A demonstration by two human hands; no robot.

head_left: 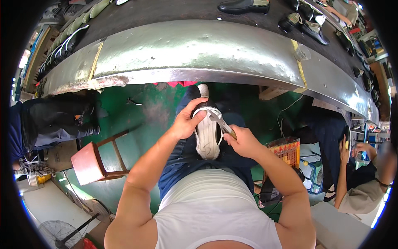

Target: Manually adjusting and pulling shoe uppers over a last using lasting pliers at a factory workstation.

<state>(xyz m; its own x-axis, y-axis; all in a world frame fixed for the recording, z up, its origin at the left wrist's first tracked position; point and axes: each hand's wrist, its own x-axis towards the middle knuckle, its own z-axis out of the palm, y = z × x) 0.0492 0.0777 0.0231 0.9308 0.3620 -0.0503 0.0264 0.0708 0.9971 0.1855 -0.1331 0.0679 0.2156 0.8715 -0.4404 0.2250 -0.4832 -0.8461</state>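
A shoe (207, 135) with its pale underside turned up lies over my lap, its length running away from me. A dark line is marked near its close end, and loose white edging stands off both sides. My left hand (188, 119) grips the far end of the shoe, thumb on the underside and fingers round the edge. In my right hand (241, 141) is a grey metal hand tool (219, 120) with a yellowish handle. Its metal end touches the shoe's far right edge; whether it is a pair of pincers or a knife, I cannot tell.
A metal-edged bench (199, 50) crosses ahead, bearing a black shoe (244, 6) and several others. On the left stands a pink-seated stool (89, 164), with a fan (60, 234) behind. An orange grille (286, 153) is by my right arm. Another person (360, 195) sits at right.
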